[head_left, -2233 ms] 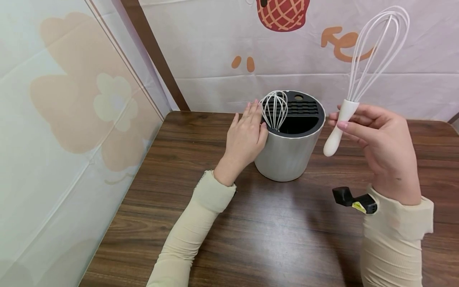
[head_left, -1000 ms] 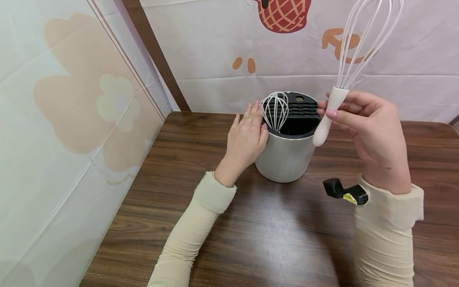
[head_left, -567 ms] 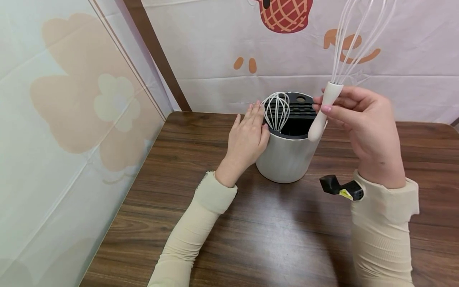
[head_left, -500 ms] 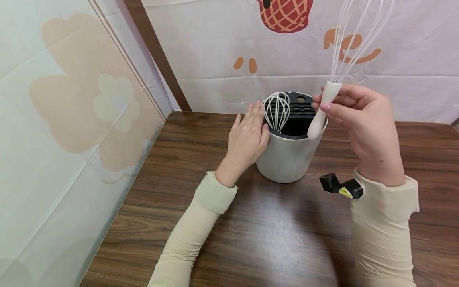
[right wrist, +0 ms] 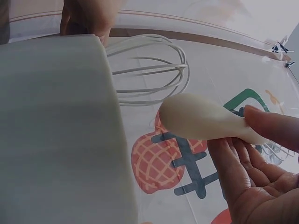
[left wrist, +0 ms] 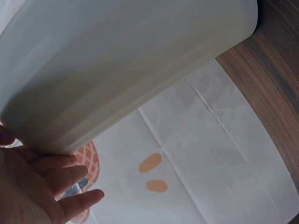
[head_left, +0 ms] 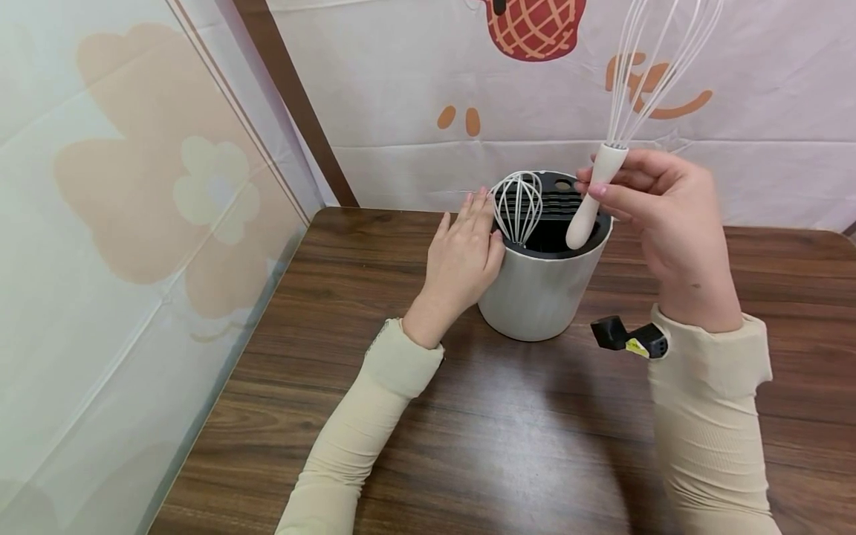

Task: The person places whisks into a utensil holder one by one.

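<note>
My right hand (head_left: 675, 215) pinches the white handle of a large whisk (head_left: 598, 186) between thumb and fingers. Its wire loops point up and its handle end hangs over the front opening of a pale grey utensil holder (head_left: 535, 297). In the right wrist view that handle (right wrist: 201, 116) is above the holder's rim, apart from it. A smaller white whisk (head_left: 518, 208) stands in the holder at the left, loops up, its handle hidden inside. My left hand (head_left: 461, 267) rests with extended fingers against the holder's left side; the left wrist view shows its fingertips (left wrist: 79, 200) near the rim.
The holder has a black slotted top with a round hole (head_left: 565, 184) at the back. It stands on a dark wooden table (head_left: 508, 446) near the back edge. Behind and to the left hang printed fabric walls (head_left: 381, 89).
My right hand has carried the large whisk leftward, from right of the holder to over its opening; the handle end has come lower in the last half second. The left hand has stayed put.
</note>
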`<state>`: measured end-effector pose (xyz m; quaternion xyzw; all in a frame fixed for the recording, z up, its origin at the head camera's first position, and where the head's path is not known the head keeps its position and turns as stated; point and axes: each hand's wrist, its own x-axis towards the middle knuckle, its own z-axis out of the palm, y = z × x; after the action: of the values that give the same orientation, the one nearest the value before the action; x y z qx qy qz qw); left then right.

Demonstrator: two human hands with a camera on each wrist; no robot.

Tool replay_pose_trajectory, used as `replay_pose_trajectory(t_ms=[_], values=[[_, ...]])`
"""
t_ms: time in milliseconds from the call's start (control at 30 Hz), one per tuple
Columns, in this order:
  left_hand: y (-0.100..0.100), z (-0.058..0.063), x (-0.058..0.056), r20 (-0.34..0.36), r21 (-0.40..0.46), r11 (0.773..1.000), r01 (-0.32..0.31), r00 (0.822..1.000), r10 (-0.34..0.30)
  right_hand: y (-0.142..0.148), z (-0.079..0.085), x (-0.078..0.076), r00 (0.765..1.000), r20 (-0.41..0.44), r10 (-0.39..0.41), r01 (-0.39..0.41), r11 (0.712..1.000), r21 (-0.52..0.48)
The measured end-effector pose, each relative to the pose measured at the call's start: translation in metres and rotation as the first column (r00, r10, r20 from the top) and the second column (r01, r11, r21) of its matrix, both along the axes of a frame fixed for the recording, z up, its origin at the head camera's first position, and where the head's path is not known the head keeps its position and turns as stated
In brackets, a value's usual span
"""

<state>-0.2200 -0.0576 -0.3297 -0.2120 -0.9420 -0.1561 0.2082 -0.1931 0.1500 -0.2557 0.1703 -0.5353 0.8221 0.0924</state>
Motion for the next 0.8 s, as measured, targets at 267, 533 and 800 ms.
replay_pose_trajectory(t_ms=[267,533,800], values=[[0.001,0.001,0.000,-0.002,-0.002,1.000,0.002,1.000,-0.002,-0.001,-0.003,-0.004,1.000,-0.006,-0.017,0.017,1.000,-0.022],[0.000,0.002,0.000,-0.005,-0.005,1.000,0.002,1.000,-0.002,-0.001,-0.006,-0.008,0.999,-0.013,-0.030,0.029,0.999,-0.043],[0.000,0.001,0.001,0.002,-0.009,1.000,-0.002,1.000,0.002,0.000,-0.012,-0.011,0.997,-0.007,-0.080,0.080,0.997,-0.002]])
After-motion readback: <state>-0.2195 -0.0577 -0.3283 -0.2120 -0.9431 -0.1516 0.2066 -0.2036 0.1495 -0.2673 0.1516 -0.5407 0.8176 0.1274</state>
